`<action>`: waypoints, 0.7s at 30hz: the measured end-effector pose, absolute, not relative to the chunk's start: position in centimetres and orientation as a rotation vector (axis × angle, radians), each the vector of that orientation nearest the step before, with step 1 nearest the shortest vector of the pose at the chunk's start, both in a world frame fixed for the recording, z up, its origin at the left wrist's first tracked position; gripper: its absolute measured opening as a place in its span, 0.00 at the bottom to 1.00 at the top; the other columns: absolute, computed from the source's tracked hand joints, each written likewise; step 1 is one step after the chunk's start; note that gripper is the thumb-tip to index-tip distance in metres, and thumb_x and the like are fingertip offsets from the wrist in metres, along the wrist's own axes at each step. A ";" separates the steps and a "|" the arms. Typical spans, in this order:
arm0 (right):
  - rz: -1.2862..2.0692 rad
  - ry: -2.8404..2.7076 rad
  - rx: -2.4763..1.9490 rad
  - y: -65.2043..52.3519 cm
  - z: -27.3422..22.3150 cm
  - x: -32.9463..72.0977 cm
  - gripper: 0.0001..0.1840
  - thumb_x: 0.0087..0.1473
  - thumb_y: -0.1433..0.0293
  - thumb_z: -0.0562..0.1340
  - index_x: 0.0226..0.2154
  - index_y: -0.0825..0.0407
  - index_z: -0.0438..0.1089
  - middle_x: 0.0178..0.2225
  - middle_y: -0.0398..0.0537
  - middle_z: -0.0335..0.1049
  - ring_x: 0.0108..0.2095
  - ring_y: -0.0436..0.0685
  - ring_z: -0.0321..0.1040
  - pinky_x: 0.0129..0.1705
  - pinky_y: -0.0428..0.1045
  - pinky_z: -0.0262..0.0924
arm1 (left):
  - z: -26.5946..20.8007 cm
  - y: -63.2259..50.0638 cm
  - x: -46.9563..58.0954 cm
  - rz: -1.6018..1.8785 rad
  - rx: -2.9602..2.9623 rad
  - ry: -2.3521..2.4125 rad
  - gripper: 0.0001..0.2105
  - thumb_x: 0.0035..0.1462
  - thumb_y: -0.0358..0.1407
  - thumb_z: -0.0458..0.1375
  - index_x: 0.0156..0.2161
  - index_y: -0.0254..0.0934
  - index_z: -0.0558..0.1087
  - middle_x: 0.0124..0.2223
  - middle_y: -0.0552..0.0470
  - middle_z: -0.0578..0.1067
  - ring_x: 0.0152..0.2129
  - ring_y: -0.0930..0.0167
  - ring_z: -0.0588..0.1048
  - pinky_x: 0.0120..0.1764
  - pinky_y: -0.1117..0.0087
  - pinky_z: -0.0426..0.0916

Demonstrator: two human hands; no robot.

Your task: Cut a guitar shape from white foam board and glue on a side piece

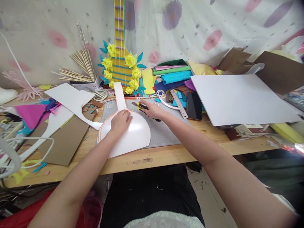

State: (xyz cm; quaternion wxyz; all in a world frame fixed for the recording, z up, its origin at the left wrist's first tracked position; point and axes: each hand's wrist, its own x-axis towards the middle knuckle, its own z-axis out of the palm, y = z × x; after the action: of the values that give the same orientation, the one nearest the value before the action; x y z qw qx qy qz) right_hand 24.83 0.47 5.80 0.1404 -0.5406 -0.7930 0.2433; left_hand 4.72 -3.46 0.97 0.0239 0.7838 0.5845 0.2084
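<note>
A white guitar-shaped foam board piece point(135, 129) with orange lines along its left edge lies on a grey cutting mat point(163, 133). My left hand point(120, 123) rests on its upper body, below the narrow neck, fingers laid on the surface and holding nothing. Just right of the neck, my right hand point(152, 110) is closed around a black and yellow utility knife point(140, 106). The blade end points up and left over the mat, apart from the neck. My fingers hide part of the handle.
A yellow paper guitar point(120, 68) with paper roses stands behind. To the right are a steel ruler point(179, 104), a phone point(194, 106) and a large white board point(242, 99). White offcuts point(68, 98), brown cardboard point(64, 142) and scissors point(99, 94) lie left.
</note>
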 end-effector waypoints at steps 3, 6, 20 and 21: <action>0.578 -2.442 -1.552 0.9 6.0 24.6 0.26 0.57 0.69 0.55 0.58 0.46 0.59 0.49 0.49 0.71 0.44 0.59 0.69 0.46 0.50 0.59 | 0.5 -2.6 5.0 0.637 2.414 1.706 0.15 0.59 0.33 0.47 0.46 0.40 0.75 0.54 0.50 0.73 0.53 0.68 0.68 0.56 0.65 0.60; 0.491 -2.538 -1.550 1.1 6.1 24.4 0.25 0.56 0.68 0.56 0.57 0.46 0.62 0.51 0.50 0.70 0.48 0.61 0.67 0.46 0.50 0.58 | 0.3 -2.4 5.0 0.619 2.395 1.621 0.16 0.59 0.31 0.47 0.45 0.42 0.76 0.53 0.53 0.73 0.52 0.70 0.69 0.56 0.67 0.61; 0.288 -2.816 -1.485 0.5 6.4 23.7 0.26 0.60 0.66 0.51 0.60 0.48 0.59 0.52 0.52 0.70 0.49 0.60 0.68 0.46 0.49 0.56 | 0.6 -3.1 5.3 0.614 2.432 1.666 0.15 0.58 0.35 0.50 0.46 0.41 0.76 0.54 0.53 0.73 0.51 0.69 0.71 0.54 0.68 0.64; 0.280 -2.834 -1.470 0.5 6.5 23.9 0.26 0.60 0.66 0.51 0.60 0.48 0.58 0.52 0.53 0.69 0.49 0.60 0.67 0.46 0.49 0.56 | 0.6 -3.0 5.3 0.607 2.434 1.672 0.15 0.58 0.35 0.50 0.46 0.41 0.76 0.54 0.53 0.73 0.51 0.69 0.71 0.54 0.68 0.64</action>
State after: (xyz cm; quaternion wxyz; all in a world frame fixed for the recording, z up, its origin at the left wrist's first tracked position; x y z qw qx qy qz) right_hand 23.85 0.46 6.47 -0.0319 -0.4585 -0.8838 0.0872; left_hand 5.31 -3.05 0.63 0.0632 0.8057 0.5536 0.2009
